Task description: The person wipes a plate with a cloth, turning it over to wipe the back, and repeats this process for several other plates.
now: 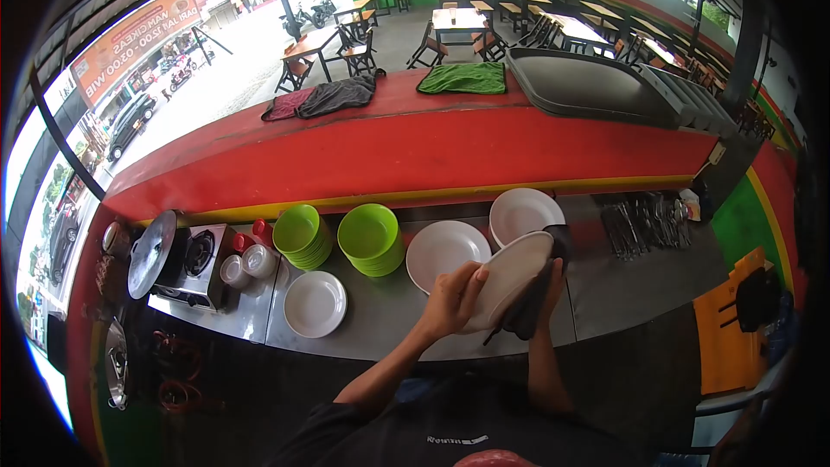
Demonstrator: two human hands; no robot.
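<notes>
Tilted on its edge above the counter is a white plate [510,281], its left side held by my left hand [456,301]. My right hand [553,281] is behind the plate with a dark cloth [529,307] pressed against its underside; most of that hand's fingers are hidden. Just beyond my hands stand a white plate stack [445,252] and another stack of white plates [525,212]. A single white plate [315,303] lies farther left, below two stacks of green bowls [303,233].
A gas stove [197,264] with a round metal lid [156,255] stands at the left, beside lidded cups [258,261]. Cutlery [648,225] lies at the right. A red ledge [415,151] behind carries cloths and a dark tray [588,86].
</notes>
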